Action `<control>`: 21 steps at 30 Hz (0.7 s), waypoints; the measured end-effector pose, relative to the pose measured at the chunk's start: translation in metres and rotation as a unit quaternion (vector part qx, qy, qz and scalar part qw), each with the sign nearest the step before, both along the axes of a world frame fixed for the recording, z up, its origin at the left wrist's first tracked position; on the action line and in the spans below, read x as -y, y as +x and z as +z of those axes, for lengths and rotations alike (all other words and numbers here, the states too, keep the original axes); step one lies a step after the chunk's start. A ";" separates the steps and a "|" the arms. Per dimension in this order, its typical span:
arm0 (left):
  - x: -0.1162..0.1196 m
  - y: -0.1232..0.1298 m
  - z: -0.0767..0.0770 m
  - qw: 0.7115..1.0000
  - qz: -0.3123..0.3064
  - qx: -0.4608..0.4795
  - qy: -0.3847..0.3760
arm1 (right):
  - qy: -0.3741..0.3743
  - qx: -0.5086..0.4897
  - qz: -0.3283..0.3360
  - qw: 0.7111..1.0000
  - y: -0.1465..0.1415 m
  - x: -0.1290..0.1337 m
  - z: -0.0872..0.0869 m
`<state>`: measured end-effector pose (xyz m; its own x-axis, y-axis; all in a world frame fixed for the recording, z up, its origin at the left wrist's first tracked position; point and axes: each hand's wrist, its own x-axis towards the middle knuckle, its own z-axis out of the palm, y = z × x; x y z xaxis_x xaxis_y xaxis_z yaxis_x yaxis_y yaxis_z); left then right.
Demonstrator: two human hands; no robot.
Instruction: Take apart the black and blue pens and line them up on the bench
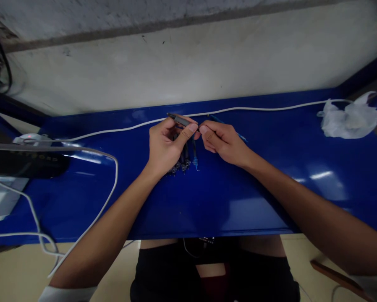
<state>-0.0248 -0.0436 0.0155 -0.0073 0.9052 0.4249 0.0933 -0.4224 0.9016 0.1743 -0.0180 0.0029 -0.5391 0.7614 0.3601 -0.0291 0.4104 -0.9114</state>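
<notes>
My left hand point(165, 147) is closed round a dark grey pen point(181, 121), held slanted above the blue table, thumb along its barrel. Facing it, my right hand point(224, 141) pinches the pen's other end between thumb and fingertips; that tip is mostly hidden by the fingers. Below and between my hands lie several black pens point(183, 162) side by side, partly covered by my left hand. At the right end of that row is a blue pen point(195, 159). Another slim blue pen point(218, 119) lies partly behind my right hand.
A white cable point(245, 108) runs along the back of the blue table point(188, 205). A crumpled white plastic bag point(349, 119) sits at the right. On the left are a black box point(27, 164), a white-grey box point(9, 197) and a looping white cord point(114, 184).
</notes>
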 end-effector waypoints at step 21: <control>-0.009 -0.007 -0.005 1.000 0.000 0.004 0.005 | -0.171 -0.116 0.017 0.978 -0.003 -0.004 -0.004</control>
